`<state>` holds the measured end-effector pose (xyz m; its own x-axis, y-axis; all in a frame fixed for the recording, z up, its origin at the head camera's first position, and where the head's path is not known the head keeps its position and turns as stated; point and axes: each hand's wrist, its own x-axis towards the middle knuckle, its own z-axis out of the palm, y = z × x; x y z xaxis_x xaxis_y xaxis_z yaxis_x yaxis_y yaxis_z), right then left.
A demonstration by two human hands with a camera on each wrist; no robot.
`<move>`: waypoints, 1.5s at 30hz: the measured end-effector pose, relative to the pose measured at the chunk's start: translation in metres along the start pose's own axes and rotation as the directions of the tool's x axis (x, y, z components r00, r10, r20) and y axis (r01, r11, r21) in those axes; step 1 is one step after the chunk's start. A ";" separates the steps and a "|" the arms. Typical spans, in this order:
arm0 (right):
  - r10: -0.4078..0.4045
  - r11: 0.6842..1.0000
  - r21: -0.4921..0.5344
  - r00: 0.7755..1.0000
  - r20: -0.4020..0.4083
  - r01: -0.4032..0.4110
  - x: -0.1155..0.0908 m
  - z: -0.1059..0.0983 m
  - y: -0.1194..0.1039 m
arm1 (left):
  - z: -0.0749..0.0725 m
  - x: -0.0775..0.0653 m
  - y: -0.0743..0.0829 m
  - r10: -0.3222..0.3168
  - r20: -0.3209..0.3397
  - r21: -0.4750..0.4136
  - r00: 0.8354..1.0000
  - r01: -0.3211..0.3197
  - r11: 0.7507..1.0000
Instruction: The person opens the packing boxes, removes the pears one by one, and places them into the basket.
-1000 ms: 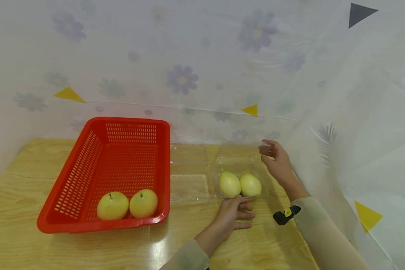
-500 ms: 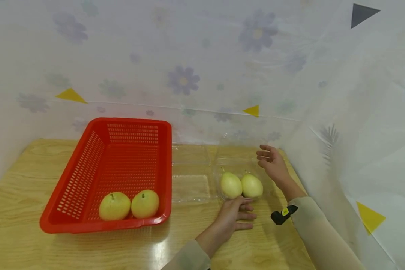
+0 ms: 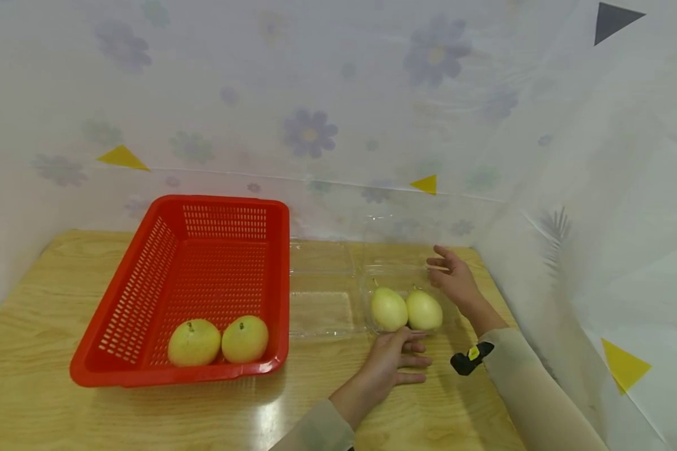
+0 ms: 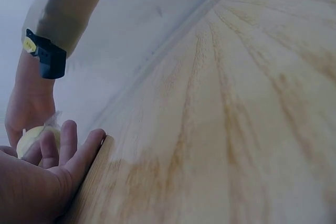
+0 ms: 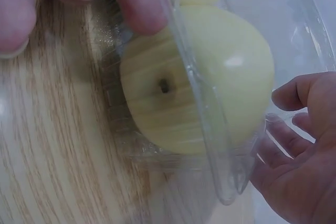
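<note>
Two pale yellow pears (image 3: 388,309) lie side by side in a clear plastic clamshell box (image 3: 372,275) at the right of the table. Its transparent lid (image 3: 395,235) stands raised at the back. My left hand (image 3: 386,363) is at the box's front edge, thumb and forefinger at the rim, the other fingers spread straight. Beside the box's right side is my right hand (image 3: 454,282), its fingers loosely bent and nothing visible in its grasp. The right wrist view shows a pear (image 5: 231,72) close up behind clear plastic, with the right hand's fingers (image 5: 315,145) by the wall.
A red plastic basket (image 3: 284,282) stands on the left of the wooden table (image 3: 163,419), with two more pears (image 3: 194,342) at its near end. Between basket and box lies another clear container (image 3: 321,313). Patterned white sheeting (image 3: 231,138) hangs behind and to the right.
The right hand has shifted slightly down and inward at the box's right side. The lid's top edge sits a little higher. The left hand stays at the front rim.
</note>
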<state>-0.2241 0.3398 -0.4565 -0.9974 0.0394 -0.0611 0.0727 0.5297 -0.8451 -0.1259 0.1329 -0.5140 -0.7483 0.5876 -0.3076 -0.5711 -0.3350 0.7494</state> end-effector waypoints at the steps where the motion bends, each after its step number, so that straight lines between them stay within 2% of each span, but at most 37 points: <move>1: 0.007 1.000 -0.002 1.000 0.001 -0.007 0.000 0.000 0.001 | 0.000 0.000 0.000 0.000 -0.001 -0.001 1.000 0.000 1.000; 8: 0.028 0.999 -0.039 1.000 0.004 -0.028 -0.004 0.004 0.006 | 0.001 0.001 0.000 -0.005 -0.020 -0.008 1.000 0.005 1.000; 29: 0.067 0.992 -0.110 0.998 -0.010 -0.067 -0.006 0.009 0.020 | -0.002 -0.001 -0.001 -0.001 0.006 -0.001 1.000 0.001 1.000; 35: 0.045 0.989 -0.138 0.999 -0.015 -0.046 -0.009 0.008 0.020 | -0.001 -0.001 0.000 -0.002 0.007 -0.004 1.000 0.002 1.000; 45: 0.032 0.992 -0.123 0.999 0.033 -0.027 -0.014 0.013 0.011 | -0.001 -0.001 0.001 -0.008 0.010 -0.009 1.000 0.008 1.000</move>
<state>-0.2092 0.3341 -0.4719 -0.9940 0.0279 -0.1055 0.0995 0.6283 -0.7716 -0.1262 0.1316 -0.5135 -0.7402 0.5978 -0.3079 -0.5805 -0.3371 0.7412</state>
